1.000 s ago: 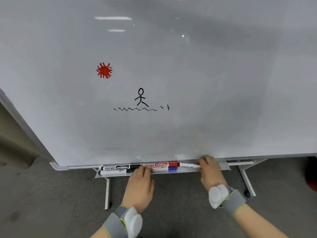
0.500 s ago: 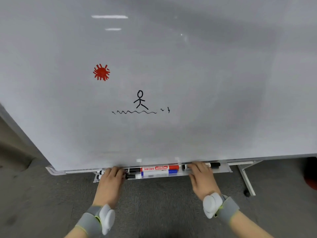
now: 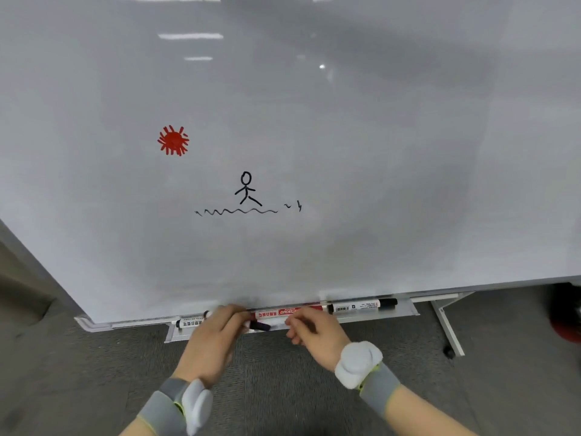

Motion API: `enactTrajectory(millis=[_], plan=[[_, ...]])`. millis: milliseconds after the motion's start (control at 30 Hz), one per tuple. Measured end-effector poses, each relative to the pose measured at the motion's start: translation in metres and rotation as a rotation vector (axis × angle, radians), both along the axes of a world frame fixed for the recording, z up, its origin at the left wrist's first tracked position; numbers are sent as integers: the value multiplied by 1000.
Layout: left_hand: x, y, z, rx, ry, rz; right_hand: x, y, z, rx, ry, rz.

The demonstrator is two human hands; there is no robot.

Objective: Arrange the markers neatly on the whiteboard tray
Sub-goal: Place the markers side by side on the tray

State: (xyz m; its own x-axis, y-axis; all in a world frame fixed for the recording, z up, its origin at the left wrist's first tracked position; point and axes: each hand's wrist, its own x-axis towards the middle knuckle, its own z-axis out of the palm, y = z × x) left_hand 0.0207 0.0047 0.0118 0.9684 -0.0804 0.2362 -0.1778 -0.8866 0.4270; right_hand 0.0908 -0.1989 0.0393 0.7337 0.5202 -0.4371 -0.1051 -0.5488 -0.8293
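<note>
We see both hands at the tray that runs under the bottom edge of the whiteboard. The left hand reaches over the tray's left half, fingers curled down among the markers; a dark-capped marker juts out from under its fingertips toward the right, and the hand seems to be pinching it, though blur keeps us from being sure. The right hand sits near the middle of the tray, fingers bent at the tray's front edge; we cannot tell whether it grips anything.

A black marker lies flat along the back of the tray toward its right end, clear of both hands. Left of it, end to end, a red marker lies along the back, partly hidden by the right hand. Another marker pokes out near the tray's left end, beside the left hand.

On the board are a red sun and a black stick figure above a wavy line. Each wrist wears a grey band with a white pod.
</note>
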Motion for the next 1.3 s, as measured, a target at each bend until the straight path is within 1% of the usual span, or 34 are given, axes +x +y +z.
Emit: enactTrajectory(millis=[67, 167, 267, 333, 367, 400, 433, 467, 533, 567, 600, 667, 767, 867, 967, 1000, 1067, 1133, 1167, 1300], plan=[[7, -21, 14, -27, -81, -168, 1, 4, 3, 108, 259, -14], [17, -55, 25, 35, -183, -381, 4, 0, 7, 313, 548, -167], [24, -80, 23, 139, -281, -493, 6, -13, 13, 517, 715, -344], [26, -91, 16, 183, -312, -537, 9, -25, 12, 580, 718, -397], [25, -92, 14, 200, -315, -540, 11, -30, 11, 572, 676, -407], [23, -94, 11, 203, -299, -529, 14, -37, 10, 502, 576, -404], [21, -95, 8, 195, -272, -506, 19, -44, 7, 359, 406, -379], [20, -95, 5, 190, -230, -477, 26, -53, 3, 169, 199, -339], [16, -90, 2, 179, -97, -412, 41, -75, -5, -174, -185, -271], [15, -87, 1, 171, -31, -386, 48, -87, -9, -302, -327, -225], [14, -84, 0, 167, 11, -368, 54, -98, -14, -417, -430, -154], [14, -80, 0, 164, 53, -355, 60, -112, -21, -616, -509, 13], [13, -79, 0, 160, 65, -352, 65, -114, -26, -803, -565, 181], [15, -83, 0, 146, 58, -330, 67, -112, -28, -852, -572, 230], [22, -89, 2, 126, 30, -256, 63, -107, -25, -829, -651, 235], [25, -93, 2, 120, 25, -225, 59, -102, -22, -802, -675, 247], [31, -98, 1, 120, 13, -162, 48, -86, -14, -691, -797, 295], [36, -103, 1, 144, -3, -114, 35, -65, -5, -687, -871, 404], [36, -104, 3, 145, 10, -89, 31, -56, -2, -694, -890, 430], [31, -86, 1, 131, 72, -28, 25, -29, -4, -516, -864, 393]])
